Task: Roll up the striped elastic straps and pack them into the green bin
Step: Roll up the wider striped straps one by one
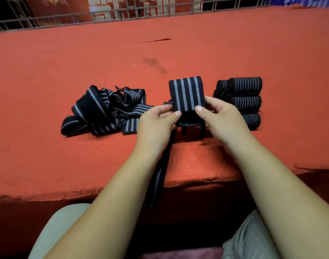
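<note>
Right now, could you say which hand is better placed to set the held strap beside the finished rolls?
Probably the right hand: the finished rolls lie beyond it, while the left hand sits nearer the loose straps.

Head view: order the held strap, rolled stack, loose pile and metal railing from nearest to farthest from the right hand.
1. Held strap: pinched by the right hand.
2. Rolled stack: just right of it.
3. Loose pile: past the left hand.
4. Metal railing: at the far back.
</note>
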A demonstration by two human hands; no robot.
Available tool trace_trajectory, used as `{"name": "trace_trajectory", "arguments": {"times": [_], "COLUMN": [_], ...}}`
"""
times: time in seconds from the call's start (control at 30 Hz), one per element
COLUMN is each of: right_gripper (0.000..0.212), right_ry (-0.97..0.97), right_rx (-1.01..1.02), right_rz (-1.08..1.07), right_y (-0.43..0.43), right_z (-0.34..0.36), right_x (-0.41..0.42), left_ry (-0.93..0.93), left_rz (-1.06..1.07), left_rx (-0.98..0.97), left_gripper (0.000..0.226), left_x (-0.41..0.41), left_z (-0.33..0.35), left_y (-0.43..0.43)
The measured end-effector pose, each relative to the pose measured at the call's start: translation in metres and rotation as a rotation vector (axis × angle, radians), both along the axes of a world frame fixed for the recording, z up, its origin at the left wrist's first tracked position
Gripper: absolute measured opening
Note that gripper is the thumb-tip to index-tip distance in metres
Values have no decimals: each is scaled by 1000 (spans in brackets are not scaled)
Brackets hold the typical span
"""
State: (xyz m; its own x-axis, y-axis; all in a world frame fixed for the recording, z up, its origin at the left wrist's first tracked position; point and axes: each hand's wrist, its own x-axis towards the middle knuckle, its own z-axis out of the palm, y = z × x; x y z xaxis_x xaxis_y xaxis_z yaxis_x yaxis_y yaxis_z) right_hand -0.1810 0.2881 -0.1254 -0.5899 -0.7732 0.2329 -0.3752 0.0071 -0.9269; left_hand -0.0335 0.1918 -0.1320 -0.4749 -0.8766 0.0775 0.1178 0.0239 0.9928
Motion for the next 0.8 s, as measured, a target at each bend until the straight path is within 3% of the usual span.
{"name": "trace_trajectory", "arguments": {"times": [0.4, 0.53, 0.8], "right_gripper": [33, 23, 26], "right_ry": [43, 138, 206], "right_rx": [-44, 109, 339], "right_rz": [-54, -162, -323], "right_y": [14, 8, -11], "right_z": [11, 2, -15], "right_x": [-8, -15, -24], "left_ry": [125, -61, -400], "left_rz": [-131, -97, -114], "left_rx": [83, -76, -280], "left_gripper": [27, 28, 44], "left_x": [-18, -27, -41], "left_z": [-3, -13, -20], "left_y": [6, 2, 9]}}
